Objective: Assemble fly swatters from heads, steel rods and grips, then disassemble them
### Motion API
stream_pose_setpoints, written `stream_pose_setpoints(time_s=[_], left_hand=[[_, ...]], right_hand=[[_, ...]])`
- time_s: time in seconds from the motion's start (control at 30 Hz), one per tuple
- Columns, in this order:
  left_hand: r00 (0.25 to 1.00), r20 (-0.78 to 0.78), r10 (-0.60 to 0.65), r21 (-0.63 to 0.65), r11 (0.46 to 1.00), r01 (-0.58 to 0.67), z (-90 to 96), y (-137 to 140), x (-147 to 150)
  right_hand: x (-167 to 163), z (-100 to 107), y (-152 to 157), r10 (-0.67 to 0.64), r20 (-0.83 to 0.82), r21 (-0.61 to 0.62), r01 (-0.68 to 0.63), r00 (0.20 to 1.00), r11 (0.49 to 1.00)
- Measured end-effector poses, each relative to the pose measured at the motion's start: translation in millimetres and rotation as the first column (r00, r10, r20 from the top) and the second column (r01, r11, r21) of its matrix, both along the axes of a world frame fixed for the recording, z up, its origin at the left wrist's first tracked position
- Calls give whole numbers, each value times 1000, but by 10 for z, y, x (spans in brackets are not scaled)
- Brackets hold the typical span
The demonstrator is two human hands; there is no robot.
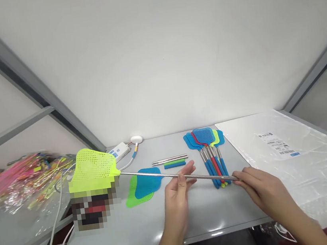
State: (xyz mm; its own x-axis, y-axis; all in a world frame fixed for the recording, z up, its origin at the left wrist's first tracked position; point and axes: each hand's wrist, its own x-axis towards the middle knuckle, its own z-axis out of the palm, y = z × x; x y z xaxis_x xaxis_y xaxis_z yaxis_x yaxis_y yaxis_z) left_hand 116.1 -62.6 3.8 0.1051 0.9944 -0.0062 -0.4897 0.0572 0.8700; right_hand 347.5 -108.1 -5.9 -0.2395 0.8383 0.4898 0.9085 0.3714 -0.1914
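Observation:
A yellow-green fly swatter (94,165) with a long metal rod stretches across the table, its perforated head at the left. My left hand (177,191) steadies the middle of the rod between thumb and fingers. At the rod's right end, my right hand (262,189) pinches the tip, which its fingers partly hide. Below the rod lie a loose blue swatter head (150,183) and a green swatter head (134,202), overlapping. Just behind are thin metal rods (168,160) and short green and blue grip sleeves (175,164). Several swatters with handles (212,160) lie stacked beyond my hands.
A white plastic package (276,156) with a label covers the table's right side. A power strip (120,151) and white cables sit at the back left. Bagged colourful items (26,180) lie at the far left. A pixelated patch hides part of the table's left.

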Motion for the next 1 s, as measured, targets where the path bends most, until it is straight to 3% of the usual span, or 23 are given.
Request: stream_pose_setpoints(time_s=[0.07,0.13,0.27,0.4,0.5,0.57,0.63,0.77,0.9,1.0], left_hand=[[998,60,26,37,999,-28,44,64,-199],[966,190,174,83,978,-192,123,152,-429],[810,361,461,25,864,-503,312,326,-845],[720,363,592,-170,802,-573,388,458,-1113],[692,328,643,-168,761,-627,348,471,-1064],[719,286,633,-143,770,-622,273,413,-858],[805,258,535,-135,845,-518,166,310,-557],[887,238,396,-179,915,-361,-50,110,-66],[889,240,391,-196,916,-350,-126,93,-61],[895,234,380,-193,920,-340,-122,163,-182]], right_hand=[[138,-55,-22,-5,-18,-8,5,1000,1000],[233,-111,-41,-16,-38,-15,15,999,1000],[261,-178,-48,4,-41,-48,-6,999,999],[228,-184,-22,58,-18,-63,-59,998,996],[94,-153,-9,90,-12,-79,-91,996,993],[-121,-111,-7,120,-18,-96,-121,993,988],[-421,-60,-7,140,-27,-101,-142,990,985],[-969,36,17,27,-62,-116,-34,998,993],[-1156,133,86,-15,-200,-243,-35,980,969],[-1182,224,146,-33,-445,-449,-191,895,873]])
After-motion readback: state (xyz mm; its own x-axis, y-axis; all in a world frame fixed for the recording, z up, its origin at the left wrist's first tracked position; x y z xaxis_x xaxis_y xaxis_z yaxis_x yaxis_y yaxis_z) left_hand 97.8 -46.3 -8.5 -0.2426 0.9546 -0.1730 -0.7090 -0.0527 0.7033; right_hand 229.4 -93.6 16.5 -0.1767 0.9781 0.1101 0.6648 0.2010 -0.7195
